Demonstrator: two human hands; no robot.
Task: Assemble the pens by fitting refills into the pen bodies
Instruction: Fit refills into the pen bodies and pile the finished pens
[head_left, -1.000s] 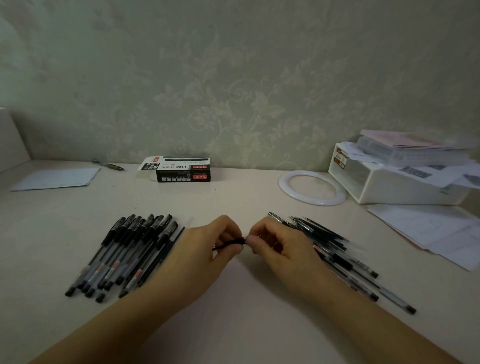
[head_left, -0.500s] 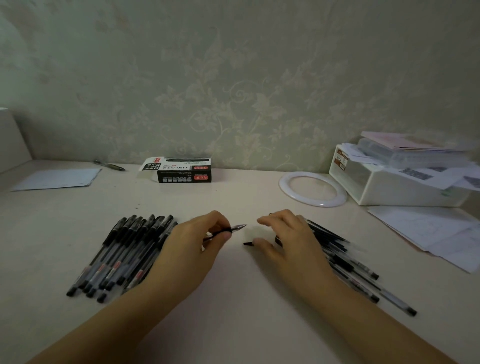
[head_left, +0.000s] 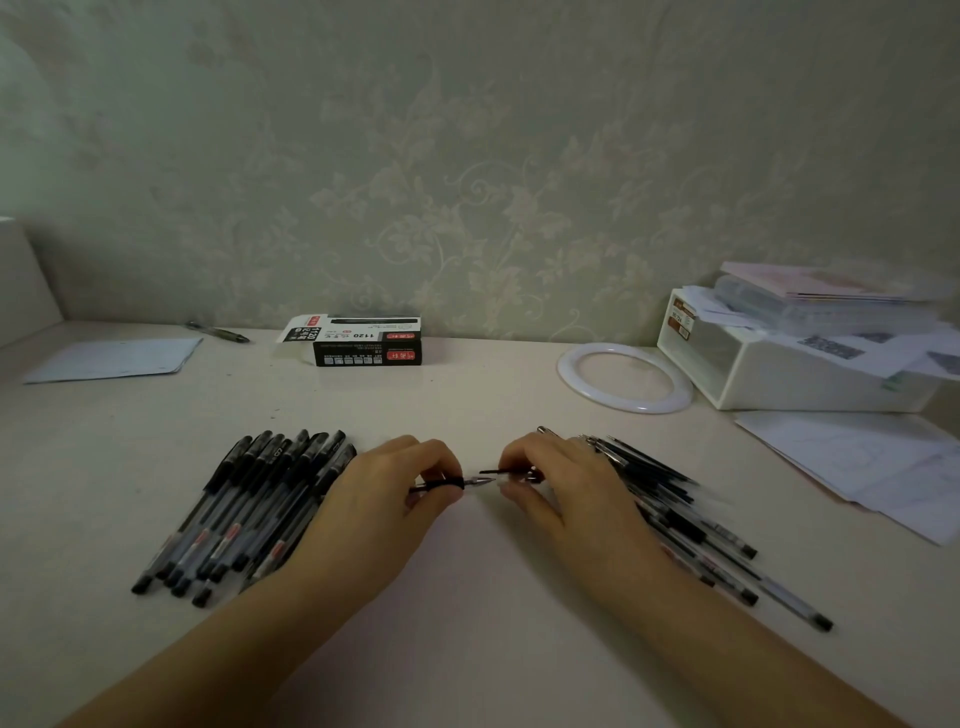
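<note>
The left hand (head_left: 387, 486) pinches a pen (head_left: 457, 483) with its metal tip pointing to 3 o'clock; the right hand (head_left: 550, 478) pinches a thin black piece (head_left: 501, 472), likely its cap, just beside that tip. Capped pens (head_left: 244, 506) lie at 9 o'clock, unassembled refills and bodies (head_left: 691, 519) at 3 o'clock, apparently sorting done from undone.

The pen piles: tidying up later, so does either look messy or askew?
Yes. The loose black pens and refills by the right hand are splayed and crossing; the capped black pens at left lie roughly parallel.
</note>
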